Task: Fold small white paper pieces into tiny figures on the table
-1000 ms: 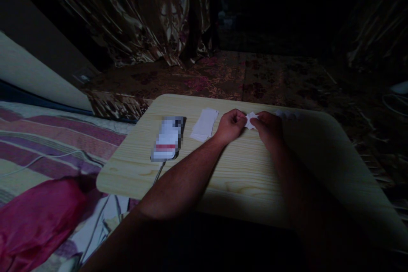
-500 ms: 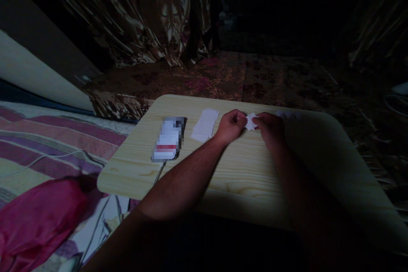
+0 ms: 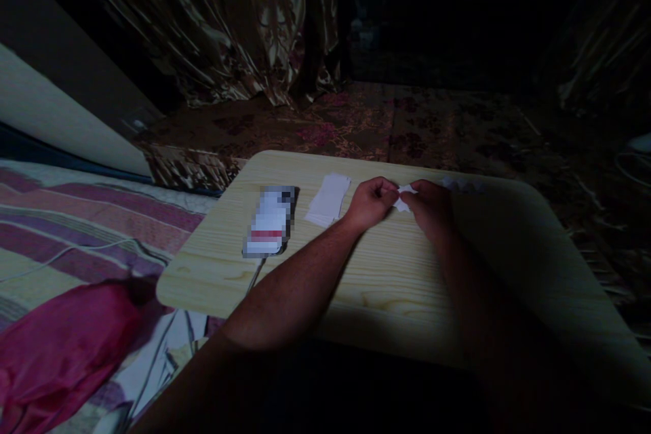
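Note:
Between my two hands is a small piece of folded white paper (image 3: 405, 204) with pointed edges, held just above or on the wooden table (image 3: 386, 271); which of the two I cannot tell. My left hand (image 3: 373, 203) pinches its left side, and my right hand (image 3: 431, 207) pinches its right side with the thumb on top. Fingers cover much of the paper. Left of my left hand lies a stack of white paper strips (image 3: 328, 200). Beyond my right hand, several small folded paper pieces (image 3: 462, 186) sit in a row in dim light.
A phone (image 3: 269, 220), blurred out, lies at the table's left with a white cable (image 3: 255, 274). Left of the table is a striped bed cover (image 3: 76, 217) with a pink cloth (image 3: 71, 346). Behind stand a patterned ledge (image 3: 315, 123) and a shiny curtain (image 3: 274, 20).
My fingers have shifted on the folded paper: both thumbs now sit closer together and cover more of its middle. The stack and phone have stayed in place.

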`<state>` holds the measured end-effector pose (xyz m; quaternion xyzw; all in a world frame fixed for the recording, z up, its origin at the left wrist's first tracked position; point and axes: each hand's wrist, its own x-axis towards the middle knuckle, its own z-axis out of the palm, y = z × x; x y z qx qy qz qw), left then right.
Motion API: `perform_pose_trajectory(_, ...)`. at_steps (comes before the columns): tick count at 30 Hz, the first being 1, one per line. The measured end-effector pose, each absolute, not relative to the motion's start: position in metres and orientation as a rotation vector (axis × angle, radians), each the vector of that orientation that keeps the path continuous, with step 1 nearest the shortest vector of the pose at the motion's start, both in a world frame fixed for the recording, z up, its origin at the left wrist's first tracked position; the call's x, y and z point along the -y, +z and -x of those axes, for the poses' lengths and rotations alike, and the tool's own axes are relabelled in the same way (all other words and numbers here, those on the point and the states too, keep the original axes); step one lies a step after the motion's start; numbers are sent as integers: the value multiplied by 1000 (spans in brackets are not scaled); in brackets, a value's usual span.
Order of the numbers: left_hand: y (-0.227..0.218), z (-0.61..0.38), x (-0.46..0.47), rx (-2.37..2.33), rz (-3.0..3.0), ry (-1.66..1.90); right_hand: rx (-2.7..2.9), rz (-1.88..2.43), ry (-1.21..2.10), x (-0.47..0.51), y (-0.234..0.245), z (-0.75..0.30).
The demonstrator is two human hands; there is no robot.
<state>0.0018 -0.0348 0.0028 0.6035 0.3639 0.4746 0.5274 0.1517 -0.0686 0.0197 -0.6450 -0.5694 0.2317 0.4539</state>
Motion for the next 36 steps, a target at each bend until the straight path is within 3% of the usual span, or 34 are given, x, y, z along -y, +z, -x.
perform_pose_trajectory(36, 0, -1, 34, -892, -1544, 1060, 1329, 1534, 632, 72, 26, -149)
